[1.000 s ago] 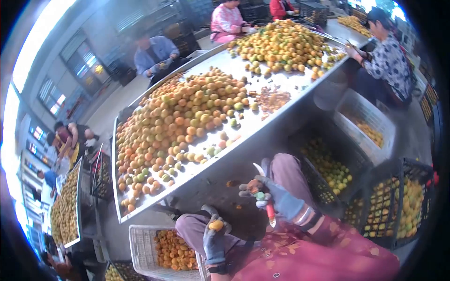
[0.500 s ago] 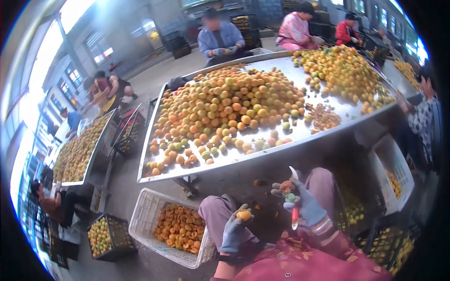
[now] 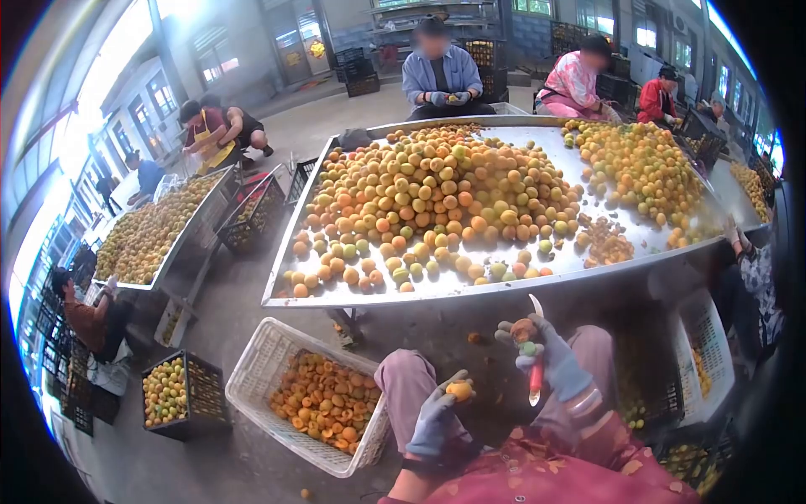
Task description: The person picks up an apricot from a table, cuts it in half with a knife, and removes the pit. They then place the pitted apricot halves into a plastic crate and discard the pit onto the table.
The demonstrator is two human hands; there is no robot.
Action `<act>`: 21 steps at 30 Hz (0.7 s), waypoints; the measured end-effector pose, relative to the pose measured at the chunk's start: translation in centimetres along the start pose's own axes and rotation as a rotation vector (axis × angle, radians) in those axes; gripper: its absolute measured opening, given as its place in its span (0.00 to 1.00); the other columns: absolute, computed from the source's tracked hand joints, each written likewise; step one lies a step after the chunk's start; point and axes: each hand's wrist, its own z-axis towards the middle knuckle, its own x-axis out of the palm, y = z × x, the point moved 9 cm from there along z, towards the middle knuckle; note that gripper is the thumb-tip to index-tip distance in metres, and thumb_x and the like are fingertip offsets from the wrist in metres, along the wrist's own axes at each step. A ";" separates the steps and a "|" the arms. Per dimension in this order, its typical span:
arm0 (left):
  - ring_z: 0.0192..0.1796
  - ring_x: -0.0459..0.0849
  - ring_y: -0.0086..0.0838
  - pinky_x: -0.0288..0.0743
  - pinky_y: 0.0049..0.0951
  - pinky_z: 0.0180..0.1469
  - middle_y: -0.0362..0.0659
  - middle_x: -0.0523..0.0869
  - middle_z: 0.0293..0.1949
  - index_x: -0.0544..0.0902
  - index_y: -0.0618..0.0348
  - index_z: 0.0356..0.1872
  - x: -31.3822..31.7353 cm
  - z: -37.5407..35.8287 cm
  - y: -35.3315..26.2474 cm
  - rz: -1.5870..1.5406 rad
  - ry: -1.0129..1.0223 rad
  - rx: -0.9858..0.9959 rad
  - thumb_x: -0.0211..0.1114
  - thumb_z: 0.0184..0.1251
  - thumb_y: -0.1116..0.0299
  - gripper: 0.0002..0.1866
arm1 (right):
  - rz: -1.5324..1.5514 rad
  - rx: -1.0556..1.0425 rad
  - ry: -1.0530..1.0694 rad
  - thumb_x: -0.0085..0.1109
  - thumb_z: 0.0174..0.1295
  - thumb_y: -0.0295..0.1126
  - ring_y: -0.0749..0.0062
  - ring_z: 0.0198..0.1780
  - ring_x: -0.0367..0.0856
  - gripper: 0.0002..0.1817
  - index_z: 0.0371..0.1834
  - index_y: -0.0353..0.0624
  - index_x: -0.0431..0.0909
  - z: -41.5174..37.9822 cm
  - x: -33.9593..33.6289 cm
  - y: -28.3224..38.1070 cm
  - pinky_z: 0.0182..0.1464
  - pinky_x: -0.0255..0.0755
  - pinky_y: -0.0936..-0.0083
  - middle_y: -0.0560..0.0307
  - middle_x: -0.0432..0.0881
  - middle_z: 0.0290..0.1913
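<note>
My left hand (image 3: pixel 432 420), in a grey-blue glove, is closed around an apricot (image 3: pixel 459 390) above my left knee. Gripped in my gloved right hand (image 3: pixel 561 370) is a knife (image 3: pixel 536 376) with a red handle; its curved blade points up, away from me. Brown and greenish round patches show at the right fingers, and I cannot tell whether they are fruit or coverings on the glove. The hands are apart. To the left of my legs stands a white plastic crate (image 3: pixel 252 370) holding split apricots (image 3: pixel 323 401).
A metal table (image 3: pixel 386 301) heaped with whole apricots (image 3: pixel 437 185) stands ahead. A black crate (image 3: pixel 206 399) of fruit is at the left, and a white crate (image 3: pixel 714 336) at the right. Several people sit or crouch around, one (image 3: pixel 441 76) across the table.
The view has shifted, so the table and people sit farther right. Both hands keep nearly the same pose, still holding the apricot and the knife.
</note>
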 end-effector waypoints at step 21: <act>0.62 0.75 0.37 0.69 0.40 0.65 0.51 0.70 0.66 0.69 0.68 0.63 3.4 15.1 -13.9 0.141 0.117 0.261 0.60 0.64 0.64 0.29 | -0.098 -0.219 -0.098 0.52 0.71 0.45 0.83 0.19 0.71 0.18 0.44 0.40 0.76 10.5 6.2 12.4 0.22 0.67 0.81 0.66 0.75 0.20</act>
